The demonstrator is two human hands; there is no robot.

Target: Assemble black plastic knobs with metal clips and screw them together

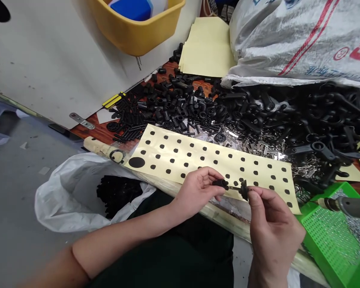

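Mesh tray (327, 240) right of sticker sheet (180, 156); bag (60, 200) left.

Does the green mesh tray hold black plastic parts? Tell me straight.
No, the green mesh tray holds small silver metal pieces.

one left hand (196, 192), one right hand (273, 234), one black plastic part (243, 190).

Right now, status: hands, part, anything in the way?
Left hand pinching black plastic sleeve; right hand pinching black flanged piece; metal pin between them. Dotted yellow sheet beneath; green mesh tray rightward.
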